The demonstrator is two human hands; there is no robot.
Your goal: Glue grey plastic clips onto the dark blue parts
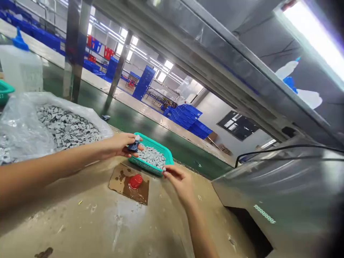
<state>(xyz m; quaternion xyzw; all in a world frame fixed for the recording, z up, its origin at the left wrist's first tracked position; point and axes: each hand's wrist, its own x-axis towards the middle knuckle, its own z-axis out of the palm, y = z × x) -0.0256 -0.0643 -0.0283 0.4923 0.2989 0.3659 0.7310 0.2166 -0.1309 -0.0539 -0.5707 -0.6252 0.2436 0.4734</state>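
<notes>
My left hand point(126, 144) holds a dark blue-grey piece point(133, 144) with a whitish tip, over the left end of a green basket point(169, 154). Many small grey parts point(153, 157) lie in that basket. At its right end, my right hand point(178, 178) pinches a small light grey part point(164, 169) between thumb and fingertips. Below the basket, a red object point(135, 181) rests on a wet brown cardboard piece point(142, 195).
An open plastic bag point(100, 120) of grey parts lies at the left, near a white bottle point(23, 68) with a blue cap. Behind the table runs a green belt point(188, 152). A metal housing point(290, 193) stands at the right.
</notes>
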